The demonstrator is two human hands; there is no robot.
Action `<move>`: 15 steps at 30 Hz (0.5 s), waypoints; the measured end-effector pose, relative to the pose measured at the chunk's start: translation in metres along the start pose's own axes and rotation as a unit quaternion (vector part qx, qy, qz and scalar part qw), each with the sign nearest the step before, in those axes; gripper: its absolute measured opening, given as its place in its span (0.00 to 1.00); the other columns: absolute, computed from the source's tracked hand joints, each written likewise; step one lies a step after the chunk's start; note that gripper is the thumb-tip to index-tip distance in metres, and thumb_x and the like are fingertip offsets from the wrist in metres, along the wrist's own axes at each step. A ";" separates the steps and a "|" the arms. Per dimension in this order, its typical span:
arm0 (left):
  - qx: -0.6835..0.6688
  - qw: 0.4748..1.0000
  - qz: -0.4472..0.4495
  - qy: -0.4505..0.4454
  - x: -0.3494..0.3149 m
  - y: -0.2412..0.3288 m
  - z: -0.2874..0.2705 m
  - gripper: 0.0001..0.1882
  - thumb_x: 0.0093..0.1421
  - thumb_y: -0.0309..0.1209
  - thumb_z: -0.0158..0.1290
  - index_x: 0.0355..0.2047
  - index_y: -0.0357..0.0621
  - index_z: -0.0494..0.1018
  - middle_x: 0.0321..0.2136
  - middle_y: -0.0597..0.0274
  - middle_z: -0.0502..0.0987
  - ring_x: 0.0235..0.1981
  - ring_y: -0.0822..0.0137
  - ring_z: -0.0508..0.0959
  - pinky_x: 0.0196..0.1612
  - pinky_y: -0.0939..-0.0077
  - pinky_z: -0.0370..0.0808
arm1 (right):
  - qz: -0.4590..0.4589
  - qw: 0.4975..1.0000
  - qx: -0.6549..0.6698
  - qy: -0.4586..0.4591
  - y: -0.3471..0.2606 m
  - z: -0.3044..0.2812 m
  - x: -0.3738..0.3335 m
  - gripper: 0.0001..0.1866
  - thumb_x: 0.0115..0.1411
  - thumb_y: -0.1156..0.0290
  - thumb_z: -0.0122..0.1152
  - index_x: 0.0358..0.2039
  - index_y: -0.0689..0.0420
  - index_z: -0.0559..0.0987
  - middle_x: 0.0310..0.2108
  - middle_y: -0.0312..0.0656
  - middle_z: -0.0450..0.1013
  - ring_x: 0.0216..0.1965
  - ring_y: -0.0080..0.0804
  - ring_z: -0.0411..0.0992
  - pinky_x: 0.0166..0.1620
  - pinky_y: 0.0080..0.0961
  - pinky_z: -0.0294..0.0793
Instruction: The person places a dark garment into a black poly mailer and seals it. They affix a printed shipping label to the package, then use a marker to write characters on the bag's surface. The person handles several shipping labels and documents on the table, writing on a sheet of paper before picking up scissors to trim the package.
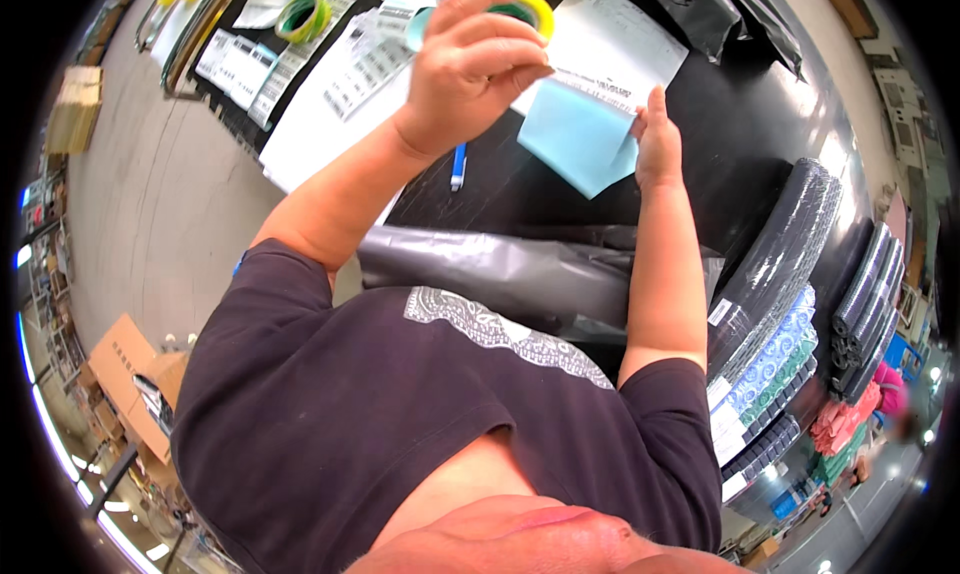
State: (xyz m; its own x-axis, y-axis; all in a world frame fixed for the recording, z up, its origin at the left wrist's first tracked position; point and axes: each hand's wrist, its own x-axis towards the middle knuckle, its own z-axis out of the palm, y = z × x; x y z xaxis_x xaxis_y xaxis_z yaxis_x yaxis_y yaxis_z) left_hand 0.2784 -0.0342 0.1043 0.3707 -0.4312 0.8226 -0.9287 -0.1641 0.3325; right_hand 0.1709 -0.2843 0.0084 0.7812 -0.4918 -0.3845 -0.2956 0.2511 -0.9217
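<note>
My left hand [470, 69] is raised over the table with its fingers curled and thumb and fingertips drawn together. Whatever may be pinched there is too small to make out. To its right, my right hand [658, 146] grips the edge of a light blue sheet of paper [580, 139], thumb up. A strip of black print borders the sheet's upper edge. Just behind my left hand's fingers sits a yellow-rimmed roll of tape [543, 12], partly hidden. A blue pen [458, 167] lies on the black table [740, 124] below the left hand.
Printed labels [365, 74] and another tape roll [303, 18] lie at the far left. Black plastic bags [700, 9] are at the back right. A grey plastic bag [480, 264] runs along the near edge. Wrapped rolls [785, 234] stand at the right.
</note>
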 end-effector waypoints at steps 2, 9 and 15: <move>-0.016 0.999 0.036 -0.010 0.008 0.014 -0.046 0.08 0.53 0.25 0.64 0.34 0.44 0.79 0.34 0.66 0.81 0.48 0.63 0.76 0.53 0.67 0.69 | -0.033 0.998 -0.052 0.023 0.008 -0.005 0.005 0.27 0.60 0.50 0.64 0.39 0.68 0.82 0.40 0.45 0.79 0.44 0.30 0.74 0.52 0.25 0.68; -0.259 0.878 -0.383 -0.124 0.004 0.087 -0.197 0.08 0.63 0.26 0.56 0.42 0.37 0.77 0.38 0.66 0.79 0.43 0.76 0.75 0.49 0.77 0.70 | -0.148 0.908 -0.383 0.078 0.001 -0.033 0.000 0.25 0.56 0.59 0.68 0.51 0.58 0.80 0.43 0.42 0.78 0.46 0.27 0.72 0.53 0.23 0.68; -0.237 0.780 -0.524 -0.246 -0.054 0.114 -0.197 0.06 0.63 0.30 0.55 0.35 0.41 0.76 0.32 0.73 0.76 0.37 0.80 0.72 0.45 0.84 0.68 | -0.293 0.918 -0.265 0.032 -0.013 -0.022 -0.161 0.10 0.57 0.72 0.66 0.39 0.60 0.82 0.33 0.44 0.76 0.33 0.33 0.74 0.41 0.27 0.74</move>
State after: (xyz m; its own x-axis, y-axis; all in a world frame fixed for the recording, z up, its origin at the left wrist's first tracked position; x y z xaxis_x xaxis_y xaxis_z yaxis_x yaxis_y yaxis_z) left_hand 0.1540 0.1450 0.1890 0.7677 -0.5886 -0.2534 0.0325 -0.3591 0.9327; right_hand 0.0367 -0.2261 0.0813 0.8625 -0.4655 0.1983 -0.0745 -0.5044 -0.8602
